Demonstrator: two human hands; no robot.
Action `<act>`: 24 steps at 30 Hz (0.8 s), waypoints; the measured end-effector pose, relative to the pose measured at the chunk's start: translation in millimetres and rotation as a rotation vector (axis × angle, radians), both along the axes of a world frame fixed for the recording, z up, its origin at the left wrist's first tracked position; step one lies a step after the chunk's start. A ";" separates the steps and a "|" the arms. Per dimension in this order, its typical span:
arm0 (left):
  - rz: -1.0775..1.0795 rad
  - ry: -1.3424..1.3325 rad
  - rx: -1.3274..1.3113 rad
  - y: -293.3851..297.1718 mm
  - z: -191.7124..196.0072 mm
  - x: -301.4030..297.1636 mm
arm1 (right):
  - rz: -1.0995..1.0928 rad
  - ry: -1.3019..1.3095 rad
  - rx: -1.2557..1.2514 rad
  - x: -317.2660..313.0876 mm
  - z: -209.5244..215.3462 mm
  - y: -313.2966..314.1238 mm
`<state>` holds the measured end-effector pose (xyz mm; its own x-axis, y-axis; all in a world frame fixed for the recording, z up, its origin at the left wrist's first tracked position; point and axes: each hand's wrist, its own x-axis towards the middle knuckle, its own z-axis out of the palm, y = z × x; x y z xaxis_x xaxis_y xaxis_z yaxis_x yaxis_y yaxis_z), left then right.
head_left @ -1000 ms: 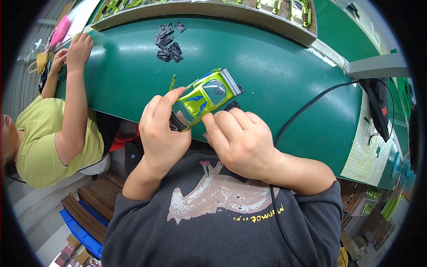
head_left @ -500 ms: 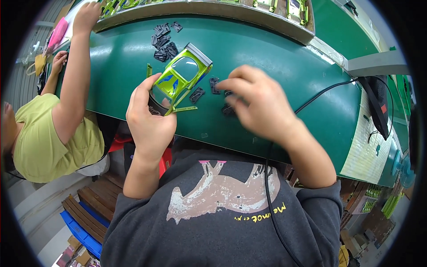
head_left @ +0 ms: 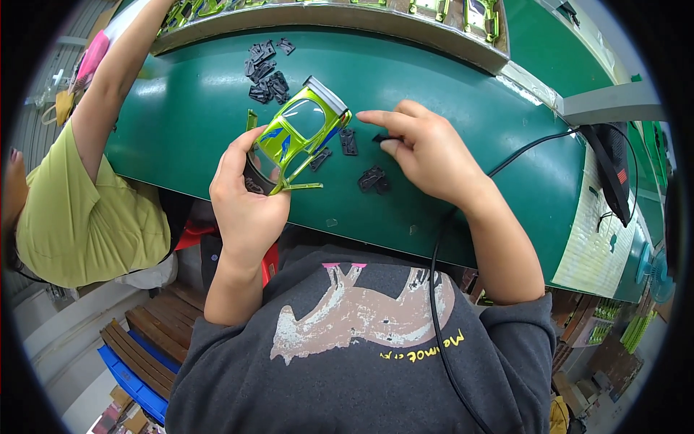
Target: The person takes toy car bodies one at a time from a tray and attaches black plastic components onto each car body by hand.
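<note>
My left hand (head_left: pixel 246 195) grips a lime-green toy car body (head_left: pixel 295 137) by its rear end and holds it tilted above the green table (head_left: pixel 448 94). My right hand (head_left: pixel 426 148) is beside it to the right, pinching a small black plastic part (head_left: pixel 383 137) between thumb and forefinger. More small black parts (head_left: pixel 372 179) lie on the table just below that hand, and one (head_left: pixel 348 141) lies next to the car body.
A heap of black parts (head_left: pixel 264 76) lies farther back on the table. A raised shelf (head_left: pixel 376 14) at the far edge carries more green car bodies. A person in a yellow-green shirt (head_left: pixel 87 210) reaches along the left side. A black cable (head_left: pixel 535 145) crosses the right of the table.
My hands have separated: the left keeps the car body and lifted it left, the right moved right to the table and picked up a small black part. The neighbour's arm reached farther up.
</note>
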<state>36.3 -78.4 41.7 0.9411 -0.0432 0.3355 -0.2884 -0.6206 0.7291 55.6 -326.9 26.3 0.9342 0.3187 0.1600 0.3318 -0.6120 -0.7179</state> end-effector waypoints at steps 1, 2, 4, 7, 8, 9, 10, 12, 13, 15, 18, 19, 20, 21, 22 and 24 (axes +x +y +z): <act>0.003 0.000 0.000 0.3 -0.1 -0.2 | 0.003 0.000 0.000 1.2 1.3 -2.8; 0.001 0.016 -0.004 0.5 -0.2 -0.4 | -0.004 0.095 0.099 3.0 4.9 -6.5; 0.002 0.034 -0.010 -0.3 -1.2 -1.5 | -0.036 0.435 0.440 5.4 11.3 -10.1; 0.000 0.098 -0.095 -3.7 -3.4 -0.9 | -0.128 0.579 0.730 2.7 17.4 -7.4; -0.026 0.096 -0.073 -3.7 -5.2 -0.2 | -0.150 0.595 0.773 2.5 18.6 -5.4; -0.052 0.095 -0.050 -4.4 -6.5 0.4 | -0.148 0.597 0.772 2.5 18.3 -4.6; -0.046 0.120 -0.065 -6.6 -5.0 0.5 | -0.151 0.637 0.777 2.4 17.5 -3.8; -0.045 0.102 -0.062 -10.4 -2.7 2.0 | -0.152 0.679 0.781 1.1 14.8 -1.4; -0.048 0.083 -0.058 -12.5 -2.4 3.0 | -0.137 0.658 0.839 -0.6 12.1 0.7; -0.029 0.056 -0.074 -17.7 -6.8 6.7 | -0.118 0.639 0.896 -4.2 8.7 5.2; -0.021 0.011 -0.072 -24.3 -7.3 8.4 | -0.080 0.590 1.011 -10.8 9.0 10.5; -0.034 -0.006 -0.055 -26.4 -7.1 9.0 | -0.098 0.605 0.970 -12.4 11.5 11.0; -0.042 -0.057 -0.058 -28.1 -8.9 10.1 | -0.115 0.620 0.929 -13.4 13.4 11.3; -0.040 -0.056 -0.058 -29.3 -8.5 9.9 | -0.115 0.622 0.928 -14.3 14.7 11.3; -0.042 -0.084 -0.027 -30.4 -7.3 9.8 | -0.124 0.639 0.946 -14.9 15.7 11.3; -0.044 -0.110 0.005 -32.5 -5.6 8.9 | -0.133 0.658 0.964 -17.0 16.2 12.2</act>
